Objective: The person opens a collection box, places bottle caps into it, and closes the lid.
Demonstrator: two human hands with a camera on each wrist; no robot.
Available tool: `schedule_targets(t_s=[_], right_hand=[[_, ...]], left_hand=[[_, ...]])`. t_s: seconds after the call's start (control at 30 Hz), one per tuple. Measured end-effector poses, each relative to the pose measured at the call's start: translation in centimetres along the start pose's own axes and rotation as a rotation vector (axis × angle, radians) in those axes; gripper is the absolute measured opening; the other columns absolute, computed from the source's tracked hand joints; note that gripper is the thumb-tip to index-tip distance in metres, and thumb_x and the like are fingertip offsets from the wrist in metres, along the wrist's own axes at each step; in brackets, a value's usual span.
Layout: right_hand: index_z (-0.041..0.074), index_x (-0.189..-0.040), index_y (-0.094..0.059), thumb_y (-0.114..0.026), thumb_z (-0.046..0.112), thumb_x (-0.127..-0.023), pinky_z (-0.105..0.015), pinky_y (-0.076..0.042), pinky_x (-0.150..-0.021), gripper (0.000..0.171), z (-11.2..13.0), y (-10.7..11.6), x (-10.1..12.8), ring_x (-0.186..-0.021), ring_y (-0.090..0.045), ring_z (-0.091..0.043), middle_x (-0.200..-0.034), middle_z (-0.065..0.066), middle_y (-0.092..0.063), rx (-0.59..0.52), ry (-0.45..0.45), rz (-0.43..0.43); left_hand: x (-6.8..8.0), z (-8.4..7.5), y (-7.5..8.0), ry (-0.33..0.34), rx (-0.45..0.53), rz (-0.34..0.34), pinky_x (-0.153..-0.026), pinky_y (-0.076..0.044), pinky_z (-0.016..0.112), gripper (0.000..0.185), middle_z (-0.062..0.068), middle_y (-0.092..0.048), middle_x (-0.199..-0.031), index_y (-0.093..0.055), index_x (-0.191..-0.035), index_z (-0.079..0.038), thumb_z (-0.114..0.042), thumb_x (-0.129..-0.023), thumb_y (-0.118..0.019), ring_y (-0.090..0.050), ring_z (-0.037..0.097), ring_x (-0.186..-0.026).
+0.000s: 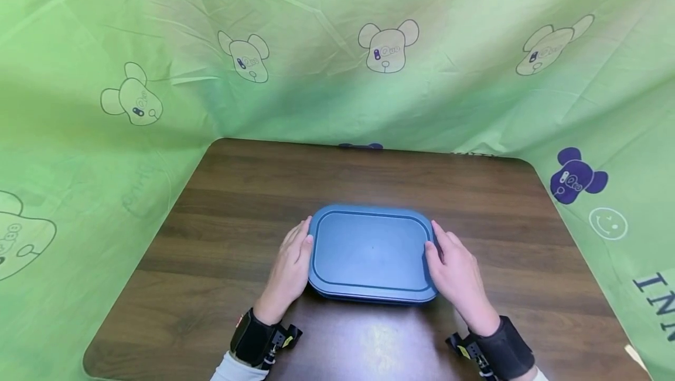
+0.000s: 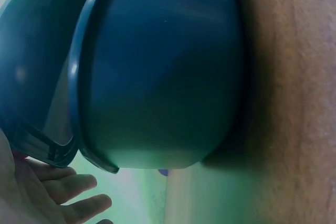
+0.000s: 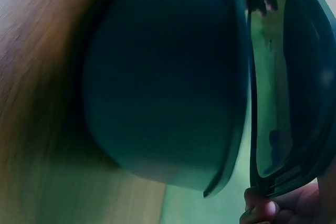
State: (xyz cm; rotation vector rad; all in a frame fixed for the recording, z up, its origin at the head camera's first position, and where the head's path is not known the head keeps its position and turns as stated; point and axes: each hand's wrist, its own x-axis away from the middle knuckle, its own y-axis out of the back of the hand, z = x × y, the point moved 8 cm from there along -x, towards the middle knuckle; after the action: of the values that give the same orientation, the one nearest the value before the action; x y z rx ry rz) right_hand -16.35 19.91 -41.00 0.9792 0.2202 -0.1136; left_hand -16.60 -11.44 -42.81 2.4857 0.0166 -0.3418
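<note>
A blue rectangular lid [image 1: 371,252] with rounded corners lies over a blue plastic food container [image 2: 163,77] on the table. Both wrist views show a gap between the lid's rim and the container's rim, so the two are apart there. My left hand [image 1: 289,266] holds the lid's left edge, thumb along the side; its other fingers look fairly straight in the left wrist view. At the opposite edge my right hand [image 1: 457,269] grips the lid, fingertips curled at its rim in the right wrist view. From above, the lid hides most of the container and its inside.
The brown wooden table [image 1: 237,182] has rounded corners. Green cloth [image 1: 316,105] printed with bear heads hangs behind it and along both sides. A small pale piece [image 1: 635,357] shows at the table's right edge.
</note>
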Motion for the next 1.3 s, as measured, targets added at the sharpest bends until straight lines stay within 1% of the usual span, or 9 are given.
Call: schedule_targets(t_s=[0.17,0.33,0.6,0.7,0.8,0.93,1.1,1.17,1.3], right_hand=[[-0.004,-0.146,-0.049,-0.057,0.016,-0.101,-0.028,-0.034,-0.053,0.049,-0.2,-0.7,0.0,-0.062,-0.043,-0.018,-0.085,-0.01,-0.055,0.042,0.011,0.015],[-0.007,-0.145,-0.048,-0.056,0.015,-0.101,-0.032,-0.036,-0.057,0.05,-0.3,-1.3,0.1,-0.064,-0.045,-0.021,-0.089,-0.013,-0.058,0.076,0.012,0.032],[-0.009,-0.141,-0.052,-0.057,0.015,-0.098,-0.033,-0.036,-0.06,0.05,-0.1,-1.3,0.0,-0.064,-0.042,-0.021,-0.08,-0.01,-0.054,0.141,0.08,-0.028],[-0.01,-0.14,-0.053,-0.058,0.015,-0.098,-0.035,-0.038,-0.061,0.049,0.1,-1.3,0.1,-0.066,-0.045,-0.022,-0.08,-0.011,-0.056,0.155,0.107,-0.044],[-0.011,-0.138,-0.054,-0.059,0.014,-0.097,-0.04,-0.042,-0.063,0.048,0.2,-1.3,0.1,-0.068,-0.049,-0.026,-0.081,-0.013,-0.059,0.169,0.132,-0.067],[-0.011,-0.137,-0.055,-0.058,0.015,-0.096,-0.043,-0.044,-0.065,0.048,0.2,-1.6,0.3,-0.072,-0.052,-0.028,-0.082,-0.014,-0.059,0.189,0.145,-0.071],[-0.01,-0.137,-0.056,-0.058,0.015,-0.097,-0.042,-0.044,-0.064,0.047,-0.1,-2.1,0.4,-0.072,-0.052,-0.028,-0.084,-0.015,-0.06,0.197,0.139,-0.063],[-0.01,-0.137,-0.056,-0.059,0.014,-0.097,-0.045,-0.046,-0.066,0.047,-0.2,-2.2,0.4,-0.074,-0.054,-0.03,-0.086,-0.017,-0.061,0.195,0.137,-0.059],[-0.01,-0.137,-0.056,-0.058,0.013,-0.097,-0.05,-0.049,-0.074,0.046,-0.4,-2.4,0.4,-0.083,-0.06,-0.036,-0.093,-0.02,-0.064,0.187,0.129,-0.045]], left_hand=[[0.0,0.6,-0.7,-0.004,-0.053,0.01,-0.116,-0.03,0.056,0.048,0.023,-0.045,-0.153,-0.041,-0.151,0.003,-0.023,-0.111,-0.037,-0.04,0.039,-0.143],[0.1,1.2,-1.3,-0.002,-0.062,0.022,-0.116,-0.03,0.055,0.049,0.022,-0.045,-0.153,-0.04,-0.152,0.002,-0.024,-0.111,-0.037,-0.04,0.041,-0.142],[0.2,1.5,-1.8,0.011,-0.076,0.033,-0.117,-0.029,0.054,0.05,0.021,-0.044,-0.155,-0.039,-0.153,0.002,-0.026,-0.111,-0.036,-0.039,0.039,-0.144],[0.3,1.6,-1.9,0.011,-0.081,0.032,-0.117,-0.029,0.055,0.051,0.022,-0.044,-0.154,-0.039,-0.152,0.004,-0.026,-0.111,-0.036,-0.039,0.039,-0.143],[0.4,1.6,-2.0,0.01,-0.092,0.029,-0.116,-0.03,0.054,0.05,0.022,-0.044,-0.153,-0.04,-0.152,0.004,-0.026,-0.111,-0.037,-0.04,0.039,-0.143],[0.4,1.7,-2.1,0.016,-0.104,0.027,-0.117,-0.03,0.053,0.05,0.021,-0.046,-0.153,-0.04,-0.151,0.004,-0.026,-0.111,-0.038,-0.041,0.039,-0.142],[0.4,2.1,-2.5,0.052,-0.117,0.064,-0.117,-0.03,0.054,0.052,0.021,-0.044,-0.154,-0.039,-0.152,0.003,-0.029,-0.111,-0.036,-0.041,0.039,-0.142],[0.4,2.2,-2.6,0.066,-0.133,0.081,-0.116,-0.03,0.055,0.053,0.021,-0.044,-0.154,-0.039,-0.152,0.003,-0.03,-0.111,-0.035,-0.041,0.04,-0.142],[0.4,2.1,-2.6,0.08,-0.169,0.102,-0.116,-0.03,0.056,0.053,0.021,-0.045,-0.154,-0.039,-0.153,0.002,-0.03,-0.111,-0.036,-0.042,0.039,-0.142]])
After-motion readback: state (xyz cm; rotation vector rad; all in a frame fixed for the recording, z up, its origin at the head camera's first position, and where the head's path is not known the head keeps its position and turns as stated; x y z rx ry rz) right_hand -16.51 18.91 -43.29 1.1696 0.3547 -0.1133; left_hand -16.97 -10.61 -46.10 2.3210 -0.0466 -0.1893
